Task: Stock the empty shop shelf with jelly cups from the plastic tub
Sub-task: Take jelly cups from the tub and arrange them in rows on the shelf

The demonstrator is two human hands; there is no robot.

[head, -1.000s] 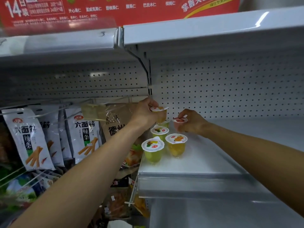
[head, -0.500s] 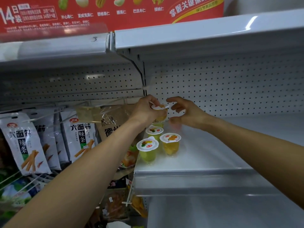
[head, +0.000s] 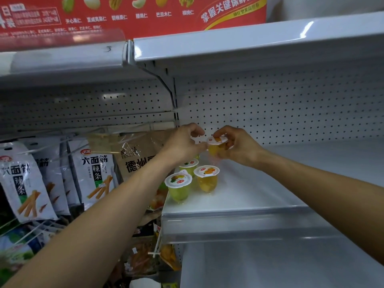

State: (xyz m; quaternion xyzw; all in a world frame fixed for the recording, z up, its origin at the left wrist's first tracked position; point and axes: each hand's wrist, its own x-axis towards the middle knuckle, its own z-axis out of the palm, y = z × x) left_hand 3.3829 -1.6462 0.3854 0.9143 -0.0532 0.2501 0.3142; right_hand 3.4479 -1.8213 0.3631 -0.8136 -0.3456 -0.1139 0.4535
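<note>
Presently left hand point(head: 182, 145) and right hand point(head: 239, 149) both pinch one orange jelly cup point(head: 216, 142) above the shelf point(head: 259, 194); three cups point(head: 180, 181) stand nearer.

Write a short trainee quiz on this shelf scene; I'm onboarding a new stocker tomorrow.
1. True or false: the white metal shelf is packed full of cups.
2. The raised clear plastic jelly cup, held by the left hand and right hand, contains: A green, B orange, C red jelly.
3. Fill in: the front green jelly cup stands to the ___ of the standing orange jelly cup.
Key: 1 false; 2 B; 3 left.
</note>
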